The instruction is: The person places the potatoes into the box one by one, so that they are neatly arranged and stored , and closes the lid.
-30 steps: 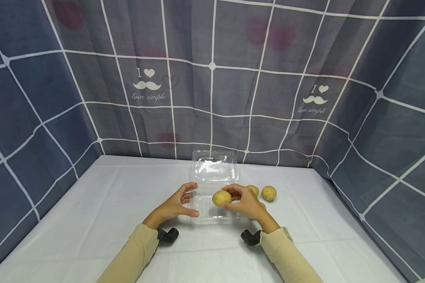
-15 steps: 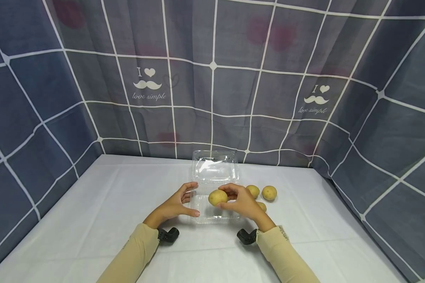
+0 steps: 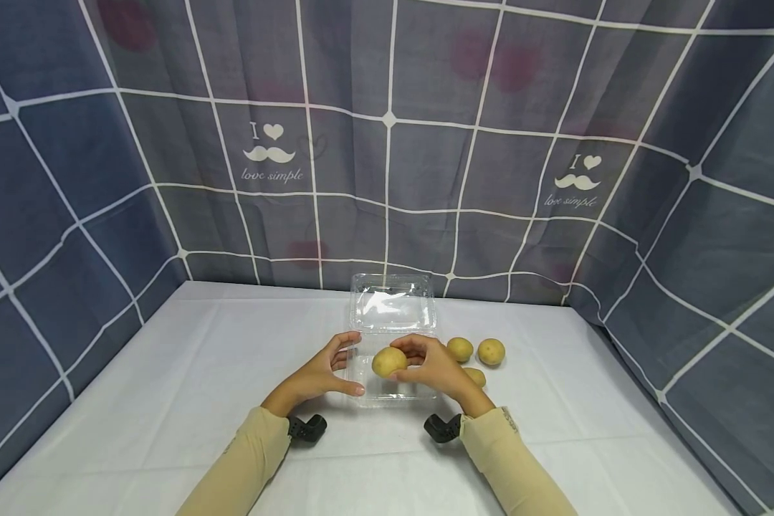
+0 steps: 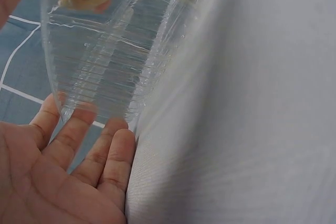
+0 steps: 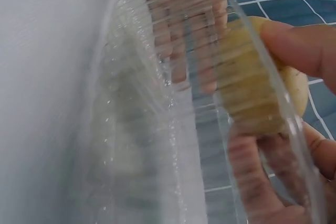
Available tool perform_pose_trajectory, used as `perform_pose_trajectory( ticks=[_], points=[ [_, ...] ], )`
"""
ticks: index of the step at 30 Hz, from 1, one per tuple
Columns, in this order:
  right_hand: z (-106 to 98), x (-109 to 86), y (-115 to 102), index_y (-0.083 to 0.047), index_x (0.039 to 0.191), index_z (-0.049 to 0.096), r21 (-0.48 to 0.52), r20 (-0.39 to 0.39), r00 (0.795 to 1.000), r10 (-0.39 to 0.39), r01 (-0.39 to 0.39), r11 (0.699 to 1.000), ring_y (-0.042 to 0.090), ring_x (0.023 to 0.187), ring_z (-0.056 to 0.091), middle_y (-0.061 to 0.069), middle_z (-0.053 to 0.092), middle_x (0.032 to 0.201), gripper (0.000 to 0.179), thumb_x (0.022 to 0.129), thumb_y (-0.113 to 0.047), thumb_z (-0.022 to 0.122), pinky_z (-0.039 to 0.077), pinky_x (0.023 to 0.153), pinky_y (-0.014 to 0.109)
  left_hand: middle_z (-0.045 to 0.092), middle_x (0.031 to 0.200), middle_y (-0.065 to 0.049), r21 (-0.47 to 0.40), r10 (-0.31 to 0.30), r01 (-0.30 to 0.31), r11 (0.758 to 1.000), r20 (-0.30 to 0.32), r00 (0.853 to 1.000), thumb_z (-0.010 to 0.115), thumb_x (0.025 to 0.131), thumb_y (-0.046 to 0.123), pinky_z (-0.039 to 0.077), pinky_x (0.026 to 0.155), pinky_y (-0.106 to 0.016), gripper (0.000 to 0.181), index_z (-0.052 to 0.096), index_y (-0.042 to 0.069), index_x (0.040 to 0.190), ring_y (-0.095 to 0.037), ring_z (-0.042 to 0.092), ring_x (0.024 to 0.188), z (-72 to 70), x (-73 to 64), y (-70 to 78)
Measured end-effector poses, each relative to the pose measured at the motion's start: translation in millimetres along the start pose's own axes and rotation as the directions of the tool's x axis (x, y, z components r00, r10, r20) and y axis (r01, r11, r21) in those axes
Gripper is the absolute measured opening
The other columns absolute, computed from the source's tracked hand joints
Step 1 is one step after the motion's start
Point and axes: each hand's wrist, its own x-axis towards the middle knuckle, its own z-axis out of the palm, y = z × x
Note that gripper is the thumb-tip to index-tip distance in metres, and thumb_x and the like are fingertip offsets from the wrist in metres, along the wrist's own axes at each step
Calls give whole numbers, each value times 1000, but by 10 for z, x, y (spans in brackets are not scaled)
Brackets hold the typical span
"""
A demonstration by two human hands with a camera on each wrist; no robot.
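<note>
A potato [image 3: 387, 362] is held between the thumb and fingers of my right hand [image 3: 438, 367], over the base of a clear plastic clamshell container [image 3: 387, 401]. Its hinged lid [image 3: 393, 304] stands raised at the back. In the right wrist view the potato [image 5: 297, 90] shows partly through the ribbed clear wall. My left hand [image 3: 322, 371] is at the container's left side, thumb spread toward the front corner. Seen from the left wrist, the fingertips [image 4: 121, 145] of that hand rest against the ribbed wall [image 4: 100, 61], and they are only slightly bent.
Three more potatoes lie on the white tablecloth right of the container: one [image 3: 460, 349] near its side, another [image 3: 491, 351] farther right, and a third [image 3: 474, 377] partly behind my right wrist. A checked curtain [image 3: 335, 229] stands along the table's back.
My right hand has moved left with the potato, farther over the container base. The potato near my right wrist shows more now. My left hand has stayed in place.
</note>
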Motion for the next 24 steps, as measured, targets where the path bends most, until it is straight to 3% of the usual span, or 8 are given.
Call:
perform_pose_trajectory(
  ticks=[7,13,24],
  points=[
    [28,53,9,11,130,68,40,59,998,37,-39,998,15,104,67,11,75,119,51,84,-1,87,59,93,23,24,171,-32,7,-14,14,1000,-3,1000,95,81,8,29,130,-60,112,21,-8,164,-54,29,156,8,3,11],
    [58,95,24,8,130,70,3,77,993,93,-93,996,14,100,68,11,75,120,51,84,-3,88,58,91,25,25,172,-30,16,-22,22,1000,-7,1000,97,80,10,30,130,-59,113,23,-6,164,-52,29,156,3,-11,20],
    [109,154,50,10,130,69,29,172,980,103,-110,993,15,102,68,12,74,121,50,83,2,87,60,97,29,22,172,-31,11,-4,3,1000,16,1000,98,80,14,28,130,-60,116,20,-6,164,-54,27,157,-8,-28,36]
  ],
)
